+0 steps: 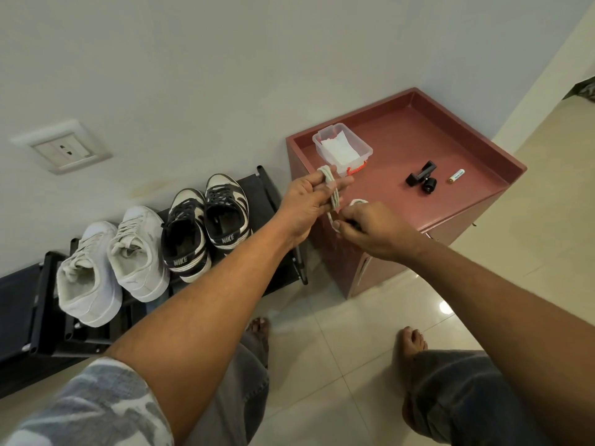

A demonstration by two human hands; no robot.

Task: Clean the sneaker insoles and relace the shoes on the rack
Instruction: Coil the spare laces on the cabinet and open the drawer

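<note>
A white shoelace [333,194] is looped several times around the fingers of my left hand [306,204], held above the front left corner of the reddish cabinet [476,201]. My right hand [370,228] pinches the lace's free end just right of and below the left hand. On the black shoe rack [267,188] stand two pairs: white sneakers [112,262] at the left and black-and-white sneakers [206,226] with dark laces beside them, heels towards me.
On the cabinet top stand a clear plastic box [343,149] with white cloth inside, a small black clamp-like mount [421,178] and a battery [456,176]. A wall socket [62,148] sits above the rack. My bare feet stand on the glossy tiled floor [338,333].
</note>
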